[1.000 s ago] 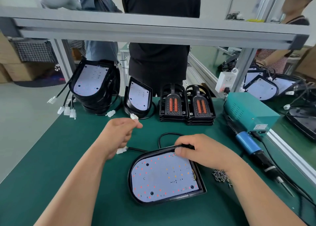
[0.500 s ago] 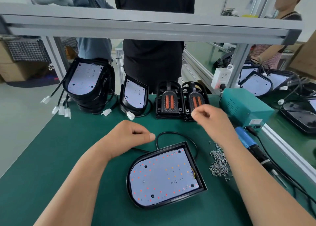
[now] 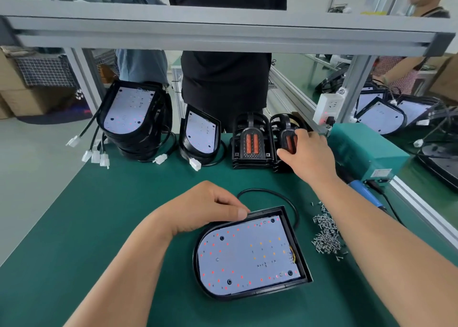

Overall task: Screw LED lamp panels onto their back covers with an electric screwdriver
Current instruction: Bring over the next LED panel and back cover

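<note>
A: If lifting that panel, where to take hold?

B: By the cover, never by the white face. Sits nested in the black cover, flat on the mat, near and central, between both forearms. Looks like a thin, stiff board: light and rigid, yet fragile at the LEDs and easy to scratch. Dark holes near the corners: filled or not, impossible to tell, so best treated as loose in its seat. Grip along the straight sides or the curved end, fingers under the rim, thumbs on the black wall only.

A: And the hands?

B: Well apart. Left hand: thumb on the cover's far rim, fingers curled behind, pinching that rim. Right hand: out at the back, thumb and fingers curled round the top part of the right-hand stack.

A: Slippery, that cover?

B: Probably. Smooth moulded plastic, hard and fairly light, apt to skate on the mat under a driver's push. Best pinned down by the rim with the left while driving. Mind the cable looped behind too: springy enough, by the look, to swing the cover round.

A: Screws?

B: Heaped just right of the cover, on the mat. Tiny, easy to scatter; pick singly, by fingertip. Screwdriver farther right, untouched, blue grip showing past the right forearm, the rest hidden by it.
</note>
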Tool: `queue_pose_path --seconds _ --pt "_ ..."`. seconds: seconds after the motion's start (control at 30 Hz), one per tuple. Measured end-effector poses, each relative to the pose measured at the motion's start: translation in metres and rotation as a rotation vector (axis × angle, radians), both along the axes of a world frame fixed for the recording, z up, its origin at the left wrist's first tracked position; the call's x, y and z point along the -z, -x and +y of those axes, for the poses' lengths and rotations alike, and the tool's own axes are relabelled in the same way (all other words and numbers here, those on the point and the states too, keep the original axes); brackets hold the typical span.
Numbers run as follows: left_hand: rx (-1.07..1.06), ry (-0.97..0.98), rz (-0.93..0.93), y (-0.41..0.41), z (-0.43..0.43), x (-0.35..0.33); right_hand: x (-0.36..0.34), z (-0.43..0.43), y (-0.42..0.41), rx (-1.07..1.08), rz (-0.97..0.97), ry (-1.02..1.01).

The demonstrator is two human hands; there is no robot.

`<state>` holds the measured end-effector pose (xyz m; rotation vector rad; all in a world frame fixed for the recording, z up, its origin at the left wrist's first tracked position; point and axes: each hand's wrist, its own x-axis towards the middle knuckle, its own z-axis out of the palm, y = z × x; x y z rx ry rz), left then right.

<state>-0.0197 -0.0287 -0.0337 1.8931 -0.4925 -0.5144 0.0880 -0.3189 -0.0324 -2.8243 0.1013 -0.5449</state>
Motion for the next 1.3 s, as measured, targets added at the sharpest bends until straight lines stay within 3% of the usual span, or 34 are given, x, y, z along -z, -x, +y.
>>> queue_pose_path --seconds 0.1,0.3,0.53,0.77,1.0,1.13,1.3 --pt "0.020 0.004 0.006 0.000 -0.004 0.002 -0.001 0.001 -0.003 0.000 -0.018 -0.040" --pt "-0.010 -0.052 -0.025 0.002 -0.004 0.002 -0.008 -0.009 0.006 -0.044 -0.088 -0.362" --pt "-0.029 -0.111 0.100 0.001 0.006 -0.002 -0.012 -0.020 0.052 -0.309 -0.081 -0.609" --pt "-0.050 -0.177 0.117 -0.002 0.013 -0.002 -0.025 -0.011 0.107 -0.679 0.128 -0.536" --pt "-0.048 -0.332 -0.196 -0.005 0.010 -0.002 -0.033 -0.005 0.142 -0.862 0.273 -0.392" --pt "-0.036 -0.517 -0.360 -0.004 0.013 -0.005 -0.036 0.002 0.154 -0.967 0.350 -0.303" --pt "-0.208 -0.523 -0.337 -0.010 0.013 0.007 -0.040 0.016 0.165 -1.013 0.343 -0.085"
